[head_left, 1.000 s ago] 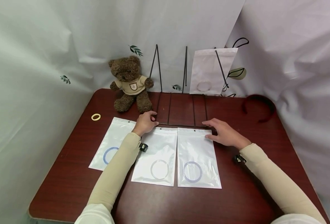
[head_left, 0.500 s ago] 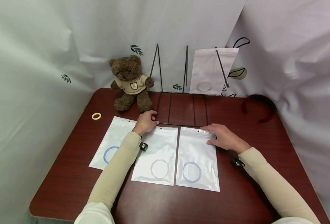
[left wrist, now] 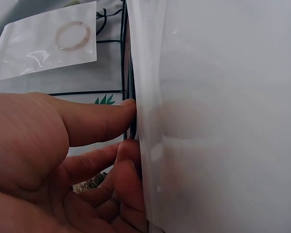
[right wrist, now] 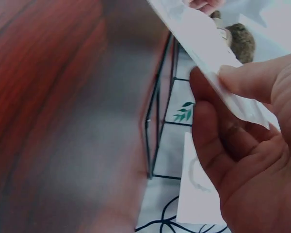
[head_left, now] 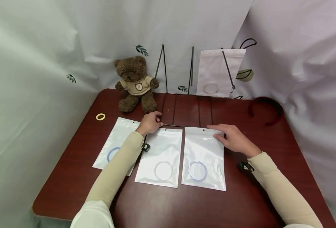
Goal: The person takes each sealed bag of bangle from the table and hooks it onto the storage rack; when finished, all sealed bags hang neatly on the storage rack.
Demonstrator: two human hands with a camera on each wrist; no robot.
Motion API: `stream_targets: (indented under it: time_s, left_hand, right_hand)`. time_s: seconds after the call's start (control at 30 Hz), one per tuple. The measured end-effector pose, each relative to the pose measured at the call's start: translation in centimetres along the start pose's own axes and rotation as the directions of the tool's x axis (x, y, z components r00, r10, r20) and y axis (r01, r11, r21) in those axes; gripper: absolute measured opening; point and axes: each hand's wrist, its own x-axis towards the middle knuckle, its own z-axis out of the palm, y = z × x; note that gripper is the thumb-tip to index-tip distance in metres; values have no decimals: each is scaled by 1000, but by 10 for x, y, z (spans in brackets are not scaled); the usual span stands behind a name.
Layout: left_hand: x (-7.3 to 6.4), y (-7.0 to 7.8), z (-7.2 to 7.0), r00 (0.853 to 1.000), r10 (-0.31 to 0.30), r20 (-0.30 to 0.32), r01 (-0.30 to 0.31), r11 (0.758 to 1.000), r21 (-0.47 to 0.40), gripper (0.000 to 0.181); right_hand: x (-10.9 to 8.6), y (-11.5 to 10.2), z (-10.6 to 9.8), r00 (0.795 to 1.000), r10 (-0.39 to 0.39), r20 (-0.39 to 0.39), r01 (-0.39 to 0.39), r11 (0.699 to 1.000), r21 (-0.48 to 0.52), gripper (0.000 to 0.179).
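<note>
A black wire display rack (head_left: 173, 125) stands at the back of the table. My left hand (head_left: 149, 123) grips its front left corner; in the left wrist view the thumb and curled fingers (left wrist: 128, 150) meet at the dark wire. My right hand (head_left: 234, 138) pinches the top right corner of a white zip bag (head_left: 192, 148) holding a pale purple bangle (head_left: 197, 171). This bag's top edge covers part of the rack's front bar. Beside it lie a zip bag (head_left: 172, 144) with a clear bangle and another zip bag (head_left: 119, 131) with a blue bangle, partly hidden under my left forearm.
One zip bag (head_left: 213, 69) hangs on the rack's right hook. A brown teddy bear (head_left: 133, 76) sits left of the rack. A yellow ring (head_left: 100, 117) lies at the left and a dark red headband (head_left: 279, 109) at the right. White cloth (head_left: 105, 28) surrounds the table.
My right hand has taken hold of the right zip bag's top corner and shifted it slightly right, away from the middle bag. My left hand has stayed at the rack corner.
</note>
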Motion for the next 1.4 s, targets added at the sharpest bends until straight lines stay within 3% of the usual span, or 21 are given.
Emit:
stream_targets:
  time_s: [0.23,0.83,1.17,1.4]
  left_hand:
    - [2,1,0,1000,4,-1,-4,1000,1,53]
    - [1,-2,1,1000,3,-17,-3,1000,-9,51]
    - [2,-4,3,999,11,-34,-12,1000,-13,50]
    - [3,-3,3,1000,7,-27,-7,1000,-12,50]
  right_hand:
    - [2,-6,-11,985,-78,-156,82,997,18,47]
    - [18,-50,-56,909,-181,-377,204,979,23,38]
    - [38,-73,-71,827,-292,-480,268,956,-120,37]
    - [54,-86,-72,811,-346,-472,242,933,-268,38]
